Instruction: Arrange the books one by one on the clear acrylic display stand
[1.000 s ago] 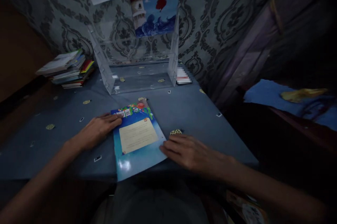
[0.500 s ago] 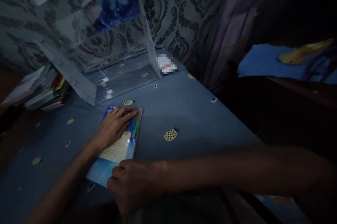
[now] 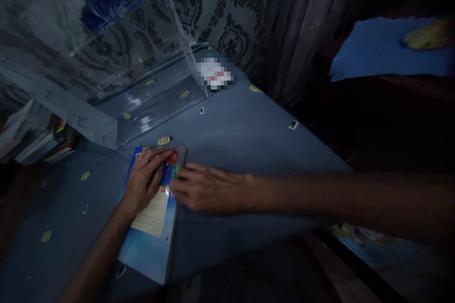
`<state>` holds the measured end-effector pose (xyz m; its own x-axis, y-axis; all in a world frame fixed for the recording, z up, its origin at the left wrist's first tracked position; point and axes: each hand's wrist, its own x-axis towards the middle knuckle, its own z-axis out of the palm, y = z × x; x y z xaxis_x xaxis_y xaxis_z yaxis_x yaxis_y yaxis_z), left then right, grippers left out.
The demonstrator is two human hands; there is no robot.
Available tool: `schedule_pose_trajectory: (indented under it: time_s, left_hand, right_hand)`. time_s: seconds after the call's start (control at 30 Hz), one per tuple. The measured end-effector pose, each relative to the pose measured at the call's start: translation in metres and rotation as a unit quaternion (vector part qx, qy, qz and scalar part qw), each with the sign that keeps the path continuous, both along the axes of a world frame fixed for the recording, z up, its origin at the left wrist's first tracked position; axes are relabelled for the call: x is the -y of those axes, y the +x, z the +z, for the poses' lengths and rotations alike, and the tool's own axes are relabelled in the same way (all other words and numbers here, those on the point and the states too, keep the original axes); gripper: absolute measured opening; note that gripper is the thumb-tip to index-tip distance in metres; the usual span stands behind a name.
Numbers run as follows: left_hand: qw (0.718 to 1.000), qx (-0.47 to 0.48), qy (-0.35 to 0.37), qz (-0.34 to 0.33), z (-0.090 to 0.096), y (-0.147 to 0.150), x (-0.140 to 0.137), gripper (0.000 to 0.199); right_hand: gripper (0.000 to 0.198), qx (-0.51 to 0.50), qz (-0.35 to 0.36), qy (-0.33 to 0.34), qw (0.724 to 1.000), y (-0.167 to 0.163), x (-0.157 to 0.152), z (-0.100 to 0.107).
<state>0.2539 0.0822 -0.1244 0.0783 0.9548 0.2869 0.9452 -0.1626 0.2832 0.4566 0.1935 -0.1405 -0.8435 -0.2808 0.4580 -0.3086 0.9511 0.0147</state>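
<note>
A thin book (image 3: 149, 255) with a blue illustrated cover and a pale text panel lies on the cloth-covered table. My left hand (image 3: 144, 175) rests flat across its upper part, fingers stretched toward the top right corner. Against the book's right edge, just beside the left fingers, is my right hand (image 3: 204, 187). Its fingers are curled and closed, and they touch the cover's margin. The right thumb and whatever the fingertips may pinch are hidden.
A clear plastic stand (image 3: 106, 132) stands behind the book. Left of it is a stack of books (image 3: 39, 132). A white and red item, blurred out, (image 3: 215, 75) lies near the table's far corner. Past the table's right edge is a blue sheet (image 3: 380, 49).
My right hand has moved from the book's lower right corner up along its right edge, near the left hand. The left hand stays on the cover. The view has shifted somewhat.
</note>
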Motion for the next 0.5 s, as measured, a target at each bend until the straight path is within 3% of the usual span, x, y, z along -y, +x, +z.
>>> schedule_pose_trajectory:
  time_s: [0.2, 0.4, 0.5]
  left_hand:
    - [0.996, 0.065, 0.044, 0.034, 0.004, 0.003, 0.001, 0.026]
    - [0.998, 0.030, 0.052, 0.019, 0.009, 0.007, 0.002, 0.023]
    - [0.999, 0.001, 0.036, -0.013, 0.009, 0.008, 0.003, 0.030]
  right_hand:
    - [0.021, 0.039, -0.081, -0.040, 0.995, 0.004, -0.031, -0.006]
    - [0.021, 0.054, -0.134, -0.152, 0.978, -0.005, -0.053, -0.009]
    - [0.022, 0.067, -0.126, -0.167, 0.976, -0.005, -0.058, -0.007]
